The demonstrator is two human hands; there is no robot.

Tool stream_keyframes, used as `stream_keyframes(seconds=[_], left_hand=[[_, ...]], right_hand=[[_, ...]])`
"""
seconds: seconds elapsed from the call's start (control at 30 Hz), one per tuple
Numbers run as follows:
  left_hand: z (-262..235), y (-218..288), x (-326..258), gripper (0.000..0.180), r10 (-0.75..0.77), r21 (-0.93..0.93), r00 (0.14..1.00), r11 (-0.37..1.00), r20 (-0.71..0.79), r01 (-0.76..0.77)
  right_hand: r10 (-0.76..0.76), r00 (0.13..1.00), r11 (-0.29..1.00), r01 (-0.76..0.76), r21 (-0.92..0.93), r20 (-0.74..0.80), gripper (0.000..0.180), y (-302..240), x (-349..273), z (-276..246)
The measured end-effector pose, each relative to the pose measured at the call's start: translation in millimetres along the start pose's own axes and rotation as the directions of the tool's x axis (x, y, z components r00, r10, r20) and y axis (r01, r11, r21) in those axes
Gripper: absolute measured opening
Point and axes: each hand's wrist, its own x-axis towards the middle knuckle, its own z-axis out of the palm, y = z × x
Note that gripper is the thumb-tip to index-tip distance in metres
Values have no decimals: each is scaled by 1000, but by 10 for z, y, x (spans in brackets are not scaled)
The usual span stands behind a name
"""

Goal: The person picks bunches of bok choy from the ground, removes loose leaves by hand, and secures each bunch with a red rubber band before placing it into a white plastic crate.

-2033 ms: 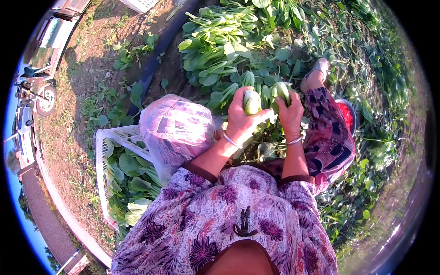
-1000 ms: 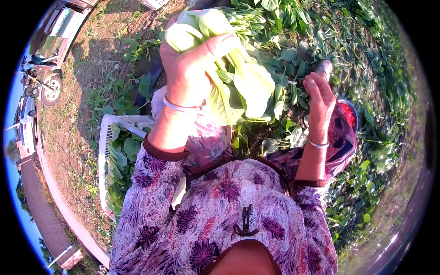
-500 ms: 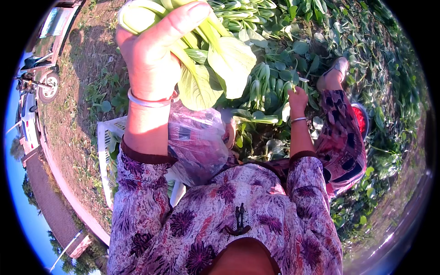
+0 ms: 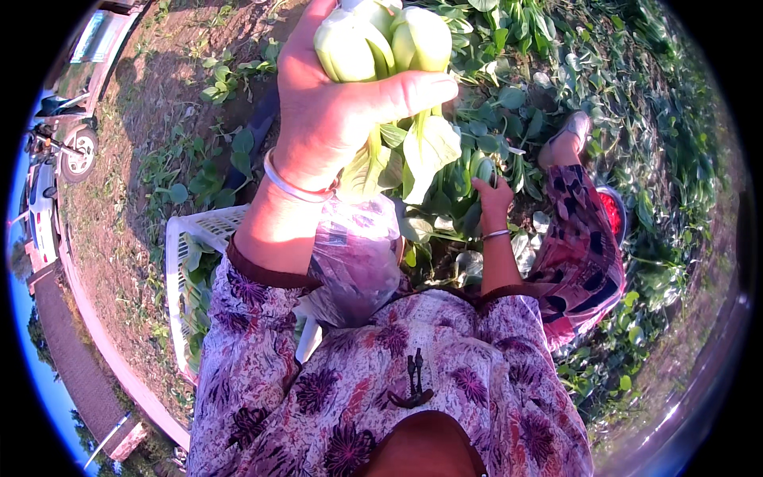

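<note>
Raised high and close in front of me, my left hand [image 4: 338, 107] is wrapped round several bok choy [image 4: 421, 40]. Their pale, plump bases point up and away, and their leaves hang below my thumb. Lower down on the right, my right hand [image 4: 496, 203] reaches among the bok choy plants [image 4: 465, 171] on the ground. Its fingers are curled beside a pale green stalk; what lies between them is too small to make out.
A white plastic crate [image 4: 181, 254] with greens stands at my left, beside a clear plastic bag [image 4: 358, 258] over my leg. A bowl with red contents [image 4: 612, 213] sits past my right leg. Leafy plants cover the right; a wheeled vehicle [image 4: 79, 155] stands far left.
My left hand has swung right and turned, bringing the bok choy bases into view. My right hand has drawn nearer and slightly left, its fingers lower among the plants.
</note>
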Motion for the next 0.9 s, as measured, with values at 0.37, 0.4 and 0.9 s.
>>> stream_keyframes(seconds=[0.37, 0.4, 0.9], left_hand=[[557, -39, -174, 82, -263, -16, 886, 957, 381, 291], [640, -52, -190, 80, -234, 4, 872, 966, 429, 257], [1402, -103, -250, 70, -377, -14, 703, 876, 603, 482]], right_hand=[[-493, 867, 843, 456, 288, 73, 54, -2131, -812, -472], [-514, 856, 819, 473, 325, 49, 58, -2268, -931, -526], [-565, 788, 724, 330, 606, 245, 71, -2294, -1203, -1066]])
